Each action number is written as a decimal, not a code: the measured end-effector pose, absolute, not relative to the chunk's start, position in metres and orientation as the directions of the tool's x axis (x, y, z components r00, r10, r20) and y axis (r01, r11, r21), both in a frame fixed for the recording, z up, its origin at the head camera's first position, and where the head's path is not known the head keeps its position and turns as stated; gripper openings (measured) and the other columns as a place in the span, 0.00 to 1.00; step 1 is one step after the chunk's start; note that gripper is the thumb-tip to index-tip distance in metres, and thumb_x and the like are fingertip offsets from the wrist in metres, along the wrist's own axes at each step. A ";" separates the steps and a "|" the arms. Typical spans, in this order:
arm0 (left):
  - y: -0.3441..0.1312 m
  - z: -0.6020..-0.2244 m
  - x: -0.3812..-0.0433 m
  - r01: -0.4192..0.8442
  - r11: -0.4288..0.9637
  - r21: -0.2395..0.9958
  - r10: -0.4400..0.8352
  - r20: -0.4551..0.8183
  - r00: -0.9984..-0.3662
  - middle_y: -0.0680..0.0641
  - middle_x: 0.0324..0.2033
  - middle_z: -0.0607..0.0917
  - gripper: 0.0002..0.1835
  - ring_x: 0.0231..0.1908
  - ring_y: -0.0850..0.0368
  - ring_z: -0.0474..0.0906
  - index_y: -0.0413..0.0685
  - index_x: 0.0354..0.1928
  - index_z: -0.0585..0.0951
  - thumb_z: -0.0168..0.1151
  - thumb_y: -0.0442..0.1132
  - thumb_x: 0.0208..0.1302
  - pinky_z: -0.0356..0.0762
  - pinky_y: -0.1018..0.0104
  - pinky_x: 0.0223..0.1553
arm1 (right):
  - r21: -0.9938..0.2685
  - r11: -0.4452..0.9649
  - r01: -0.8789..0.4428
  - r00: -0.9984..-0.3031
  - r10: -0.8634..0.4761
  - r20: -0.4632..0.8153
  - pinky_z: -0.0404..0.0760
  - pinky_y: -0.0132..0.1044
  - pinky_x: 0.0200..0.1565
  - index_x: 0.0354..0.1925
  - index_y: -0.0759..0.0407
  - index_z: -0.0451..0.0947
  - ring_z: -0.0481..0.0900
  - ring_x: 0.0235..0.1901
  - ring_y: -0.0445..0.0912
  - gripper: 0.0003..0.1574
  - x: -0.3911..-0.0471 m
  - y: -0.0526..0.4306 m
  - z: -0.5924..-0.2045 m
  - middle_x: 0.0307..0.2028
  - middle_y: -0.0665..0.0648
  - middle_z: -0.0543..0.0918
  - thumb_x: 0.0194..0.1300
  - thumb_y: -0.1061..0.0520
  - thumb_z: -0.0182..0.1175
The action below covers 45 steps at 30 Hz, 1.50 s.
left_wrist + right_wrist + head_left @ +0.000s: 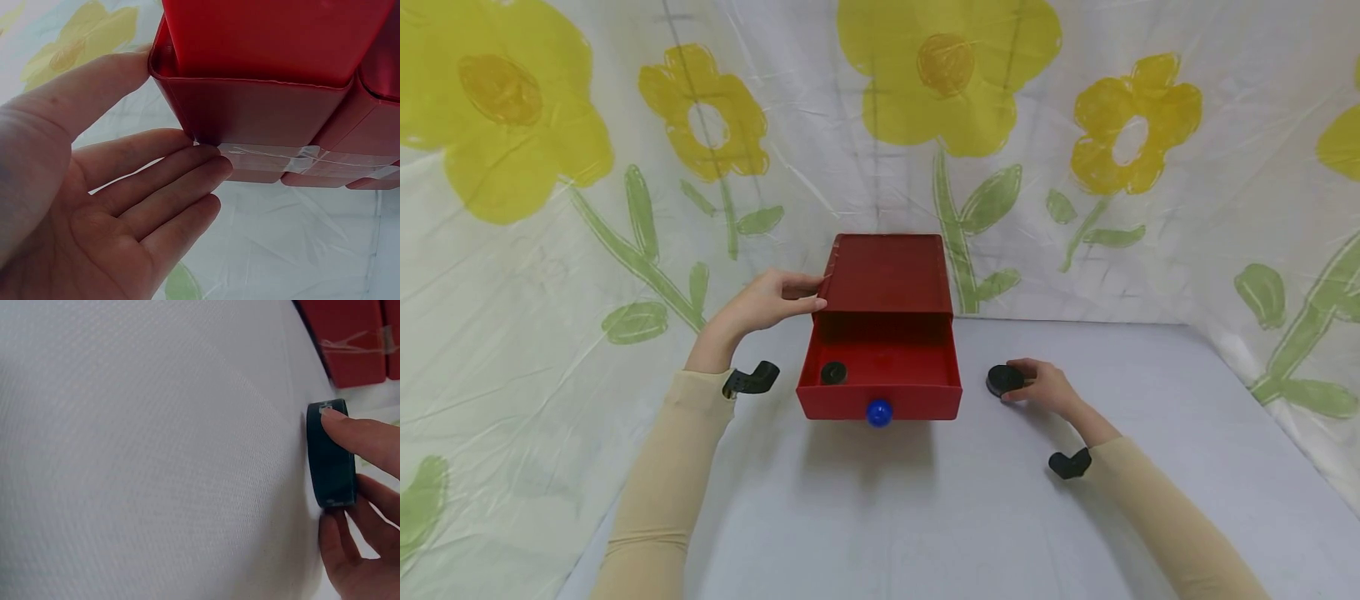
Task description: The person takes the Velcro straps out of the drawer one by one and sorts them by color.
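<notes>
A red drawer box [891, 271] stands on the white table, its drawer [898, 362] pulled out toward me. Inside the drawer's front left corner lies a small roll of black tape [833, 372]. My left hand [767, 302] touches the left side of the box near its top. In the left wrist view, thumb and nearly straight fingers [169, 187] rest against the box's edges. To the right of the drawer, my right hand [1043, 387] pinches another roll of black tape [331, 453] by its rim, thumb on one side and fingers opposite. That roll is at the tabletop.
A blue round knob [879, 413] sticks out from the drawer front. Clear tape [306, 159] runs across the red box units. Behind the table hangs a white sheet [805, 167] with yellow flowers. A black band piece [1070, 463] sits at each wrist.
</notes>
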<state>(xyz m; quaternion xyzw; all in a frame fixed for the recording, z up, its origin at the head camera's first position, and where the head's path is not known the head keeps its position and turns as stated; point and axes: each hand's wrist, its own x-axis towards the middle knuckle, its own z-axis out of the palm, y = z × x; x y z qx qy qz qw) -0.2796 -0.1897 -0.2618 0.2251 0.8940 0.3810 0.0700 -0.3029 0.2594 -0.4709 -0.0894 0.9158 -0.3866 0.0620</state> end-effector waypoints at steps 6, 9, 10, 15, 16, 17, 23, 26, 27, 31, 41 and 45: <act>-0.190 -0.262 -0.280 0.350 0.609 0.712 0.454 0.049 -0.889 0.37 0.58 0.77 0.28 0.57 0.44 0.76 0.37 0.65 0.69 0.60 0.41 0.66 0.72 0.47 0.58 | -0.704 0.698 -0.127 -0.976 -0.217 -0.038 0.68 0.58 0.61 0.62 0.68 0.68 0.70 0.60 0.64 0.45 -0.302 0.260 -0.470 0.61 0.71 0.71 0.50 0.54 0.73; -0.190 -0.263 -0.280 0.350 0.613 0.709 0.450 0.051 -0.892 0.37 0.58 0.77 0.28 0.56 0.44 0.76 0.37 0.65 0.69 0.60 0.41 0.66 0.73 0.47 0.57 | -0.689 0.713 -0.128 -0.975 -0.218 -0.044 0.67 0.58 0.61 0.62 0.68 0.68 0.70 0.60 0.64 0.44 -0.302 0.260 -0.469 0.61 0.71 0.71 0.50 0.54 0.73; -0.189 -0.263 -0.280 0.350 0.615 0.707 0.448 0.052 -0.893 0.37 0.57 0.78 0.28 0.56 0.44 0.76 0.37 0.65 0.69 0.60 0.41 0.65 0.73 0.47 0.57 | -0.685 0.717 -0.129 -0.975 -0.218 -0.045 0.67 0.58 0.61 0.62 0.68 0.68 0.70 0.60 0.64 0.44 -0.302 0.260 -0.469 0.61 0.71 0.71 0.50 0.53 0.73; -0.188 -0.263 -0.280 0.351 0.615 0.706 0.445 0.056 -0.894 0.37 0.57 0.78 0.28 0.56 0.44 0.76 0.37 0.65 0.69 0.60 0.42 0.65 0.74 0.47 0.57 | -0.680 0.721 -0.133 -0.974 -0.221 -0.044 0.69 0.57 0.60 0.61 0.68 0.68 0.72 0.59 0.63 0.45 -0.302 0.261 -0.467 0.60 0.71 0.72 0.49 0.52 0.73; -0.188 -0.263 -0.280 0.351 0.615 0.706 0.446 0.056 -0.893 0.37 0.57 0.78 0.28 0.56 0.44 0.76 0.37 0.65 0.69 0.60 0.42 0.65 0.74 0.47 0.57 | -0.679 0.721 -0.137 -0.974 -0.224 -0.042 0.70 0.57 0.59 0.61 0.68 0.69 0.72 0.58 0.63 0.45 -0.302 0.262 -0.467 0.59 0.71 0.73 0.49 0.52 0.73; -0.188 -0.263 -0.280 0.351 0.614 0.707 0.446 0.055 -0.893 0.37 0.57 0.78 0.29 0.56 0.43 0.76 0.37 0.65 0.69 0.60 0.42 0.65 0.74 0.47 0.57 | -0.679 0.721 -0.140 -0.973 -0.226 -0.039 0.71 0.56 0.59 0.61 0.69 0.69 0.73 0.58 0.63 0.45 -0.302 0.263 -0.467 0.59 0.71 0.73 0.50 0.52 0.73; -0.189 -0.263 -0.279 0.353 0.620 0.701 0.451 0.051 -0.891 0.37 0.58 0.78 0.29 0.56 0.44 0.76 0.38 0.65 0.69 0.60 0.42 0.66 0.73 0.47 0.57 | -0.681 0.714 -0.161 -0.971 -0.237 -0.018 0.73 0.54 0.57 0.60 0.71 0.69 0.75 0.56 0.62 0.43 -0.299 0.268 -0.462 0.56 0.71 0.76 0.53 0.49 0.71; -0.189 -0.263 -0.279 0.351 0.621 0.700 0.447 0.052 -0.893 0.37 0.58 0.77 0.29 0.56 0.44 0.76 0.38 0.65 0.69 0.60 0.42 0.66 0.73 0.48 0.57 | -0.669 0.726 -0.160 -0.973 -0.230 -0.016 0.74 0.54 0.56 0.61 0.70 0.69 0.76 0.56 0.61 0.42 -0.296 0.271 -0.456 0.55 0.69 0.77 0.56 0.47 0.68; -0.189 -0.263 -0.279 0.353 0.623 0.698 0.447 0.052 -0.893 0.37 0.58 0.77 0.29 0.56 0.44 0.76 0.38 0.65 0.69 0.60 0.42 0.66 0.73 0.48 0.57 | -0.669 0.726 -0.159 -0.974 -0.227 -0.015 0.74 0.54 0.56 0.61 0.70 0.69 0.76 0.56 0.61 0.42 -0.295 0.272 -0.454 0.55 0.69 0.78 0.56 0.47 0.68; -0.189 -0.263 -0.279 0.355 0.621 0.698 0.447 0.057 -0.893 0.37 0.58 0.77 0.29 0.57 0.43 0.76 0.37 0.65 0.69 0.60 0.42 0.66 0.73 0.47 0.57 | -0.668 0.724 -0.171 -0.974 -0.226 0.004 0.76 0.53 0.55 0.61 0.69 0.69 0.76 0.56 0.60 0.42 -0.291 0.276 -0.442 0.55 0.67 0.78 0.57 0.45 0.67; -0.189 -0.263 -0.279 0.341 0.634 0.694 0.436 0.044 -0.899 0.38 0.59 0.77 0.29 0.57 0.44 0.75 0.39 0.66 0.69 0.60 0.43 0.66 0.72 0.47 0.58 | -0.642 0.733 -0.225 -0.969 -0.240 0.065 0.79 0.51 0.51 0.61 0.67 0.70 0.78 0.54 0.59 0.39 -0.278 0.277 -0.409 0.55 0.68 0.78 0.59 0.45 0.65; -0.188 -0.263 -0.279 0.345 0.635 0.692 0.438 0.045 -0.898 0.38 0.59 0.76 0.29 0.58 0.44 0.75 0.39 0.66 0.68 0.59 0.43 0.66 0.72 0.47 0.58 | -0.644 0.727 -0.237 -0.967 -0.239 0.086 0.79 0.51 0.51 0.61 0.67 0.70 0.77 0.54 0.60 0.40 -0.272 0.273 -0.396 0.55 0.69 0.78 0.59 0.44 0.65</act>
